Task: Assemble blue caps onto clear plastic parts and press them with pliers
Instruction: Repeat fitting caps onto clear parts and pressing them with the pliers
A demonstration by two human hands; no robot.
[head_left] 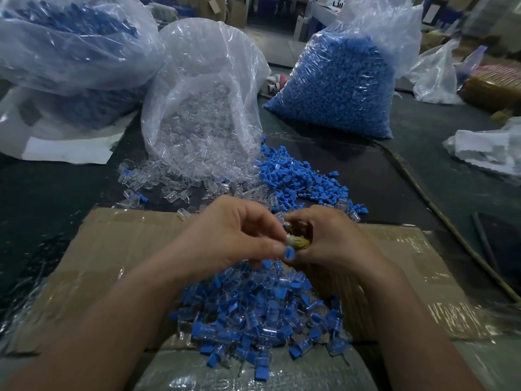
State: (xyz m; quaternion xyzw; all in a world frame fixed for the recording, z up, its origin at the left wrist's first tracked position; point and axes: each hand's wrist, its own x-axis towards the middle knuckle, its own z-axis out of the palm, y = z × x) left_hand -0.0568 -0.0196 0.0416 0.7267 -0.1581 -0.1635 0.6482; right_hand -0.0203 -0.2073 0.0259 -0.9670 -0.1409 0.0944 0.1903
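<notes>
Both hands meet at the centre of the frame, above a flattened sheet of cardboard (112, 249) that lies on the dark worktop (42, 193).

Left hand (234, 235): grip clamped. Thumb and fingertips pinch a small blue cap (289, 253), which is held just above the cardboard and touches the right thumb.

Right hand (329, 238): grip clamped. The fingers are curled round the pliers (298, 241), whose handle shows a yellowish wrap. The working end is mostly hidden between the hands.

Directly below the hands, in the lower centre, a pile of assembled parts (262, 314) rests on the cardboard, each one clear with a blue cap.

Above the hands, loose clear parts (158, 179) lie on the worktop at centre left, with loose blue caps (293, 179) just beside them at centre right.

Behind these, an open bag of clear parts (203, 108) stands at upper centre. A full bag of blue caps (335, 83) stands at upper right. A third bag with blue contents (70, 52) fills the upper left.
</notes>
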